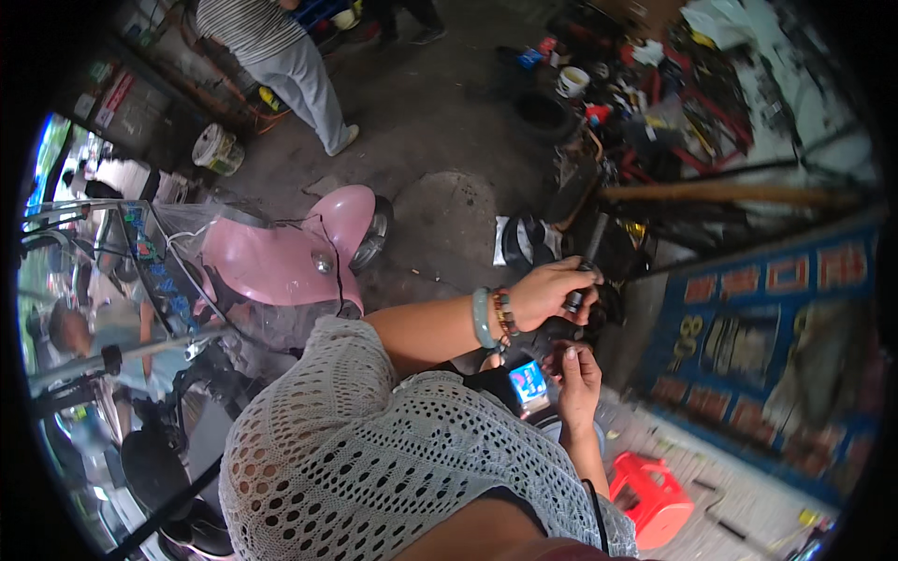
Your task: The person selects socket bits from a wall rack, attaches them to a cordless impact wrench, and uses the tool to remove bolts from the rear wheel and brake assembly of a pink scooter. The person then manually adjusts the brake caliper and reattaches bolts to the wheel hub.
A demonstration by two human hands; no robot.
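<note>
Nearest the camera, the person's white open-knit crochet sleeve (374,449) fills the lower middle, with both forearms reaching out of it toward a dark scooter handlebar. The right hand (577,379) sits closest, fingers curled together just beside a small lit dashboard screen with a blue display (528,381); its fingertips seem pinched on something small, but it is too blurred to name, so whether it holds anything cannot be told. Just beyond it, the left hand (552,292) is clamped around the black rubber handlebar grip (578,297), a pale green bangle and beaded bracelet (493,316) on its wrist. The grip stands at the far end of the bar, directly above the right hand.

As a judgement, the step in hand looks like work on the grip or the control beside it: the left hand steadies the bar while the right attends to a fitting under it. The next move would call for a firm hold from the left hand and fine fingertip work from the right.

Below the right hand lies a red plastic stool (655,496). Left of the left hand stands a pink scooter body (281,257). Farther off, beyond both hands, a black tyre (547,114) lies on the concrete floor (440,103), and a person in grey trousers (304,79) stands at the far edge.
</note>
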